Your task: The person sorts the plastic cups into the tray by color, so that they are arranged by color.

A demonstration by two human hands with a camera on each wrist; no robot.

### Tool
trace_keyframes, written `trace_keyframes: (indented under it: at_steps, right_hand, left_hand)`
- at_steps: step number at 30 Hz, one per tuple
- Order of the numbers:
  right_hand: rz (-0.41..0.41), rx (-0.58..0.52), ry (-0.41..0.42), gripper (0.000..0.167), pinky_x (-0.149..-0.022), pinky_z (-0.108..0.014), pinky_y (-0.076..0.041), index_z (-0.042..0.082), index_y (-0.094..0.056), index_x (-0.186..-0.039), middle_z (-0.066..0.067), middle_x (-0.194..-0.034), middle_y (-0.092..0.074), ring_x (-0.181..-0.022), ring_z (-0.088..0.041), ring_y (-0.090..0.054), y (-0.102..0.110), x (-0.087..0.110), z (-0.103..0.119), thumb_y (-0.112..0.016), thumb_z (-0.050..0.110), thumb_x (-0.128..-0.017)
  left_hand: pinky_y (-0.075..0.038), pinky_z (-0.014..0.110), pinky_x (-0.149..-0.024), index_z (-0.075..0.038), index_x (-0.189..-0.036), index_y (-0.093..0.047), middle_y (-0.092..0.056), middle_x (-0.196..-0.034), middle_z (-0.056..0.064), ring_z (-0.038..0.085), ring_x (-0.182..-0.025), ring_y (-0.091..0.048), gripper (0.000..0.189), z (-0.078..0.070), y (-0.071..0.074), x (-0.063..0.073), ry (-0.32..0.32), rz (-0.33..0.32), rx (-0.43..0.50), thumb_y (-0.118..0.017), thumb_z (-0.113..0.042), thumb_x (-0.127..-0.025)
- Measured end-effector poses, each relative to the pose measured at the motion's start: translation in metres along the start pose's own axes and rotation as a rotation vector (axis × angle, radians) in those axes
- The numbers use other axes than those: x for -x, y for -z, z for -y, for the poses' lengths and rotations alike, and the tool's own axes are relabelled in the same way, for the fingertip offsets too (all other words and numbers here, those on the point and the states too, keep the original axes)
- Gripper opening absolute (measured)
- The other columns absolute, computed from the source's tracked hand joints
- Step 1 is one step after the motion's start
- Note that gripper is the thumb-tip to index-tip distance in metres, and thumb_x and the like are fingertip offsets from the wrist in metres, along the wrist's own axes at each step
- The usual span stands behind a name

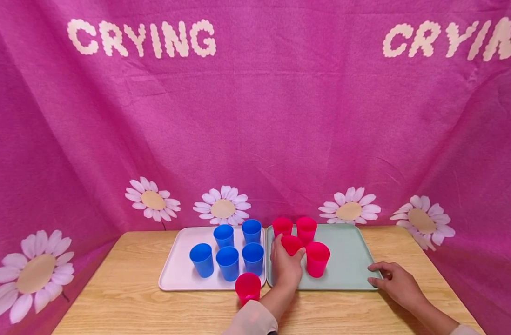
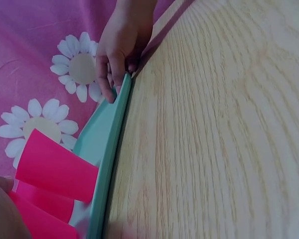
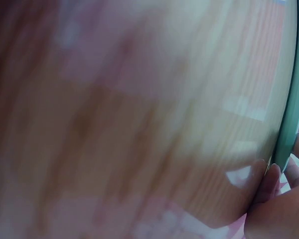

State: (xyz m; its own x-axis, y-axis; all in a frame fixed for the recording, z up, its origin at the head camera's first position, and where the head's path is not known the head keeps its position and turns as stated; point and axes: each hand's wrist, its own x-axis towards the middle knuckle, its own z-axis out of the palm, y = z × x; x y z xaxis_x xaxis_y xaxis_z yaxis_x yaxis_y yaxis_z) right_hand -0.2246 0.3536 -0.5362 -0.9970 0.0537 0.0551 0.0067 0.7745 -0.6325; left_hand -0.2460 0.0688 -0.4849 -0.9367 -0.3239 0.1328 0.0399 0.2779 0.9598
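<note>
In the head view, my left hand is wrapped around a red cup that stands on the left part of the green tray. Other red cups stand close by: two behind, one just to the right. My right hand pinches the tray's front right corner, thumb and fingers at the rim. The left wrist view shows that hand on the corner too, with red cups near the left hand. In the right wrist view, fingertips meet the tray's edge.
Several blue cups stand upright on a white tray to the left. Another red cup is at that tray's front right, partly behind my left sleeve. A pink flowered cloth hangs behind the wooden table.
</note>
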Motion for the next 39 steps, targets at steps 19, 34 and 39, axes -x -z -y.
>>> trace_keyframes:
  at_steps: [19,34,39]
  right_hand:
    - [0.008,0.000,-0.020,0.035,-0.076,-0.036,-0.044,0.004,-0.075,-0.113,-0.009,-0.100,-0.063,-0.087,-0.022,-0.052,0.000,0.000,0.003,-0.084,0.024,-0.086]
    - [0.007,0.005,-0.015,0.035,-0.078,-0.037,-0.045,0.005,-0.075,-0.113,-0.010,-0.104,-0.066,-0.090,-0.023,-0.054,0.001,0.001,0.002,-0.084,0.025,-0.086]
    - [0.015,-0.001,-0.019,0.036,-0.077,-0.036,-0.044,0.006,-0.075,-0.113,-0.010,-0.103,-0.065,-0.090,-0.023,-0.053,0.000,0.000,-0.001,-0.084,0.027,-0.086]
  left_hand:
    - [-0.049,0.051,-0.107,0.001,-0.145,-0.051,-0.056,-0.139,0.022,0.043,-0.131,-0.052,0.072,0.010,-0.004,-0.005,-0.033,-0.032,-0.026,-0.085,-0.009,-0.082]
    - [-0.048,0.053,-0.108,-0.003,-0.150,-0.048,-0.054,-0.144,0.018,0.040,-0.135,-0.051,0.081,0.012,0.002,0.003,-0.018,-0.043,-0.048,-0.087,-0.015,-0.081]
    - [-0.048,0.053,-0.108,-0.004,-0.151,-0.047,-0.052,-0.147,0.017,0.040,-0.137,-0.049,0.081,0.010,0.007,0.008,-0.012,-0.048,-0.040,-0.087,-0.018,-0.082]
